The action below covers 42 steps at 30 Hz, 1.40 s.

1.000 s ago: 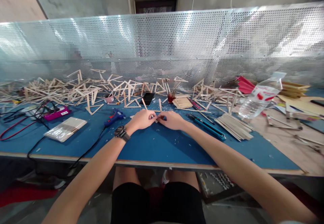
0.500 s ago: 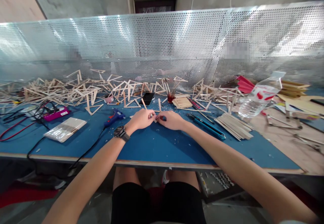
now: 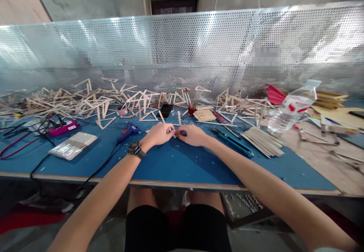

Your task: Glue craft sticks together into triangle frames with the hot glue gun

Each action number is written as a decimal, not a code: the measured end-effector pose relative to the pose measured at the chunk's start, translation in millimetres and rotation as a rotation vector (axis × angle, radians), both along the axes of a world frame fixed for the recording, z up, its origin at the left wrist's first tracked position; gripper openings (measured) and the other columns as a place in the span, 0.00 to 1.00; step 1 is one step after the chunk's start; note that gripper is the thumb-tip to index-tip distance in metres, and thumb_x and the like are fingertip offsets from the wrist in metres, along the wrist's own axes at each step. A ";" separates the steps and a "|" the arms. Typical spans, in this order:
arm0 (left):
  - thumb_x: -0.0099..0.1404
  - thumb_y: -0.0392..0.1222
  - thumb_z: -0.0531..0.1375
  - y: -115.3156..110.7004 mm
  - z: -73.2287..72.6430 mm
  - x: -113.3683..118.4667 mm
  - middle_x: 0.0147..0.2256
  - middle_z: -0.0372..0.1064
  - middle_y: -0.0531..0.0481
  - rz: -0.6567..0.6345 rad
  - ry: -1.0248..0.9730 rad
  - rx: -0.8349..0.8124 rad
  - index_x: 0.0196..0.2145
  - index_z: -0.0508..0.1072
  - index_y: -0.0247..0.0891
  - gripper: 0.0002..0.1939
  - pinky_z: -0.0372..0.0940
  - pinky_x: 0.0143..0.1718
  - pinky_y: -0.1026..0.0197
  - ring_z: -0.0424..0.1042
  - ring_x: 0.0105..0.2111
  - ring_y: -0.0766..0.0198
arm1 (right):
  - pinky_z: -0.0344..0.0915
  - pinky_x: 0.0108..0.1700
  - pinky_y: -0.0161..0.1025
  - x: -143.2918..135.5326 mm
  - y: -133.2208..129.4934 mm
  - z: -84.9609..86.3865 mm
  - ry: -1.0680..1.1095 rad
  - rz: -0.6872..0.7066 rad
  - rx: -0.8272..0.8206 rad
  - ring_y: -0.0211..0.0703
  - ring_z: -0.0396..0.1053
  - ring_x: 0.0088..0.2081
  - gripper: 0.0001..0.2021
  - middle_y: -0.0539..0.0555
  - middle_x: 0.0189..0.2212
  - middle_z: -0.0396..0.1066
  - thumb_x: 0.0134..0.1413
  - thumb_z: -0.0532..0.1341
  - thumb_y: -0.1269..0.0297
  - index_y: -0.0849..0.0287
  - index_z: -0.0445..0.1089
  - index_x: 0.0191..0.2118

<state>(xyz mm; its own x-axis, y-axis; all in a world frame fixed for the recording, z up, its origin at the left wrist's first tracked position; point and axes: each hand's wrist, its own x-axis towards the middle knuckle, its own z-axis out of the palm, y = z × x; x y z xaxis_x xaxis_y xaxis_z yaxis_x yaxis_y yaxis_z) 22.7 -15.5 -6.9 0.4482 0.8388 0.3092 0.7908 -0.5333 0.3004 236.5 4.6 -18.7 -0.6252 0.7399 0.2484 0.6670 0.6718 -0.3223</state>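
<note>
My left hand (image 3: 161, 133) and my right hand (image 3: 192, 134) meet fingertip to fingertip over the middle of the blue mat. From my left hand a thin wooden stick (image 3: 161, 116) sticks up, tilted left. A second wooden stick (image 3: 179, 117) rises nearly upright from my right hand. Both hands are closed, with fingers pinched around the sticks; their lower ends are hidden by the fingers. A blue glue gun (image 3: 129, 131) lies left of my left hand. To the right of my right hand rests a blue utility knife (image 3: 233, 142).
A heap of stick frames (image 3: 71, 104) runs along the back by a perforated metal screen (image 3: 176, 47). Loose flat sticks (image 3: 264, 142) and a water bottle (image 3: 294, 107) are at right. At left lie a wrapped stick pack (image 3: 73, 145) and a pink power strip (image 3: 63, 128) with cables.
</note>
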 end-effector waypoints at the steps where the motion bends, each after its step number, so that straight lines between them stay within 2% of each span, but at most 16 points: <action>1: 0.71 0.47 0.55 -0.3 0.2 0.2 0.26 0.73 0.48 0.001 0.005 -0.002 0.36 0.78 0.39 0.15 0.48 0.25 0.61 0.66 0.23 0.62 | 0.61 0.36 0.35 -0.1 -0.5 0.4 -0.001 0.001 -0.001 0.42 0.75 0.37 0.10 0.49 0.39 0.81 0.60 0.60 0.65 0.50 0.79 0.43; 6: 0.70 0.47 0.56 0.0 -0.5 0.8 0.26 0.73 0.47 0.008 0.021 -0.017 0.36 0.79 0.39 0.15 0.49 0.25 0.61 0.67 0.24 0.61 | 0.60 0.35 0.35 -0.6 -2.2 1.7 -0.008 -0.002 0.013 0.42 0.74 0.36 0.09 0.49 0.39 0.81 0.61 0.60 0.63 0.50 0.78 0.41; 13: 0.70 0.47 0.56 1.5 -3.9 -0.7 0.25 0.73 0.49 -0.020 0.026 0.000 0.34 0.78 0.40 0.14 0.48 0.25 0.60 0.65 0.23 0.62 | 0.59 0.34 0.36 -1.0 -0.5 -0.3 -0.033 -0.017 0.023 0.44 0.75 0.37 0.09 0.49 0.38 0.81 0.62 0.60 0.60 0.50 0.78 0.42; 30: 0.71 0.47 0.55 -0.2 -1.0 -0.7 0.28 0.75 0.47 -0.028 0.054 -0.047 0.36 0.78 0.40 0.14 0.50 0.25 0.61 0.68 0.24 0.61 | 0.60 0.35 0.35 -0.4 -1.3 1.3 -0.051 -0.018 0.010 0.43 0.75 0.37 0.11 0.50 0.40 0.81 0.63 0.60 0.60 0.50 0.78 0.46; 42: 0.71 0.47 0.55 -1.8 -0.9 -0.9 0.26 0.73 0.49 -0.031 0.068 -0.068 0.37 0.77 0.41 0.12 0.49 0.24 0.60 0.66 0.22 0.62 | 0.59 0.34 0.35 0.0 -3.8 4.6 -0.052 0.009 -0.004 0.43 0.75 0.37 0.10 0.51 0.40 0.81 0.63 0.60 0.62 0.52 0.78 0.45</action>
